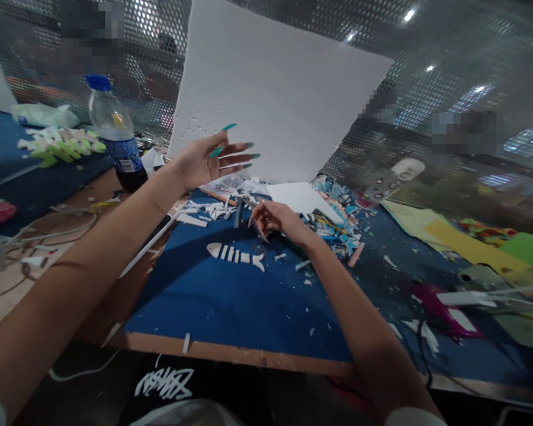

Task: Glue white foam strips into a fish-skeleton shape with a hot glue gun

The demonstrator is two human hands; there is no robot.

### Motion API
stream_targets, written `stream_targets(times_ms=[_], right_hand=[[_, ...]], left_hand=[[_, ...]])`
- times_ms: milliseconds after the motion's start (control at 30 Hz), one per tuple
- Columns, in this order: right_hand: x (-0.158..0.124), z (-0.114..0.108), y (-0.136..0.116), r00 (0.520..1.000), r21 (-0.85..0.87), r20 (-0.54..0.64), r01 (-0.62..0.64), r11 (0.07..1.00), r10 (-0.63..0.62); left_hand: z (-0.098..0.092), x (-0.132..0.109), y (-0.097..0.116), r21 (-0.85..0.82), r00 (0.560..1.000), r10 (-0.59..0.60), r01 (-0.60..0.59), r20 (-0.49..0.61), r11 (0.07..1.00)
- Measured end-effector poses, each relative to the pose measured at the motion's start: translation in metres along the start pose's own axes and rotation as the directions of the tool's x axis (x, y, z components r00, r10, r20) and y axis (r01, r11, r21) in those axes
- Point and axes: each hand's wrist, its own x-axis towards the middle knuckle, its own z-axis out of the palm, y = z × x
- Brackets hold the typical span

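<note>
My left hand (208, 158) is raised in front of a large white board (270, 89). Its fingers, with long teal nails, are spread and hold nothing. Low over the blue mat (204, 307), my right hand (279, 222) has its fingers curled down beside a heap of scraps (337, 216); what they close on is hidden. A small white fish shape (213, 249), cut into several separate pieces with a tail at the right, lies flat in front of the right hand. A dark grey stick (238, 213) rests just left of that hand.
A bottle with a blue cap (123, 148) stands at the left. White cables (62, 225) lie beside it. A magenta tool (448, 310) and yellow sheets (453, 236) are at the right. Behind the board rises a perforated metal screen (293, 18).
</note>
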Motion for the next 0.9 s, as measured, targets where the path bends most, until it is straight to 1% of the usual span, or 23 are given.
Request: stream_targets(times_ms=[67, 167, 300, 433, 567, 667, 733, 833, 900], right_hand=[[0.001, 0.0, 0.001, 0.998, -0.045, -0.064, 0.003, 0.999, -0.006], [0.003, -0.001, 0.006, 0.984, -0.103, -0.169, 0.037, 0.994, -0.055], [0.005, -0.006, 0.012, 0.967, -0.189, -0.22, 0.085, 0.978, -0.126], [0.005, -0.012, 0.015, 0.969, -0.262, -0.203, 0.088, 0.961, -0.144], [0.004, -0.013, 0.014, 0.979, -0.313, -0.142, 0.098, 0.945, -0.148], [0.004, -0.013, 0.011, 0.985, -0.371, -0.102, 0.089, 0.924, -0.136], [0.003, -0.013, 0.009, 0.989, -0.394, -0.082, 0.078, 0.916, -0.119], [0.0, -0.014, 0.007, 0.99, -0.392, -0.095, 0.057, 0.918, -0.102], [-0.002, -0.015, 0.005, 0.986, -0.403, -0.103, 0.081, 0.912, -0.133]], left_hand=[[0.0, 0.0, 0.001, -0.022, 1.0, -0.01, 0.009, -0.027, 1.0], [0.002, -0.001, 0.005, -0.057, 0.998, -0.052, 0.051, -0.02, 0.997], [0.004, -0.002, 0.014, -0.109, 0.997, -0.071, 0.068, -0.024, 0.992], [-0.002, -0.002, 0.018, -0.067, 0.997, -0.053, 0.05, -0.047, 0.997], [-0.013, 0.0, 0.02, -0.003, 0.997, 0.008, -0.008, -0.079, 1.0], [-0.016, 0.002, 0.019, 0.058, 0.995, 0.064, -0.06, -0.081, 0.997], [-0.016, 0.003, 0.018, 0.093, 0.992, 0.099, -0.092, -0.076, 0.991], [-0.011, 0.003, 0.017, 0.12, 0.991, 0.104, -0.094, -0.085, 0.988], [-0.006, 0.001, 0.017, 0.102, 0.993, 0.096, -0.089, -0.072, 0.991]])
